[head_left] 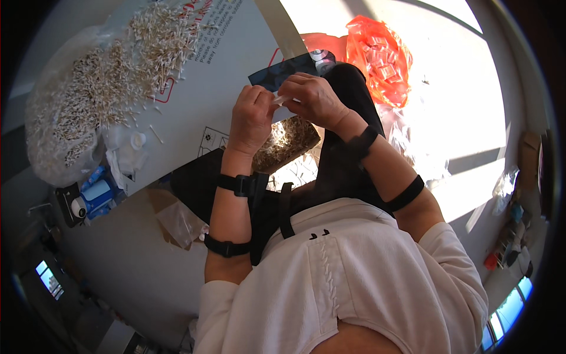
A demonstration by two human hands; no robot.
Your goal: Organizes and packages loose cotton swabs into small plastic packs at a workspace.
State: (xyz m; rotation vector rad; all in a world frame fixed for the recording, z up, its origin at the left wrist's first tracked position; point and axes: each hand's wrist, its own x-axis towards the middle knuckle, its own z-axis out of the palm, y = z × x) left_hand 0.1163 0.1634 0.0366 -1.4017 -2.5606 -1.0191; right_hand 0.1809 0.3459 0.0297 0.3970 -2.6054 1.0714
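Before my torso, my left hand (250, 115) and my right hand (313, 101) meet with fingers pinched together. Between the fingertips is a small whitish piece (279, 100), too covered by the fingers to name exactly; both hands grip it. Below them, near my knees, a brown box (289, 147) has pale cotton swabs in it. To the left, a large heap of cotton swabs (121, 76) spills from a clear plastic bag (44, 127) onto a white printed board (203, 82).
At the far right of my knees lies an open red plastic bag (383, 62) with small packets inside. A dark sheet (265, 78) is behind my hands. A blue-and-white container (97, 193) stands by the board's left corner. Clear plastic bags (401, 133) lie on the floor.
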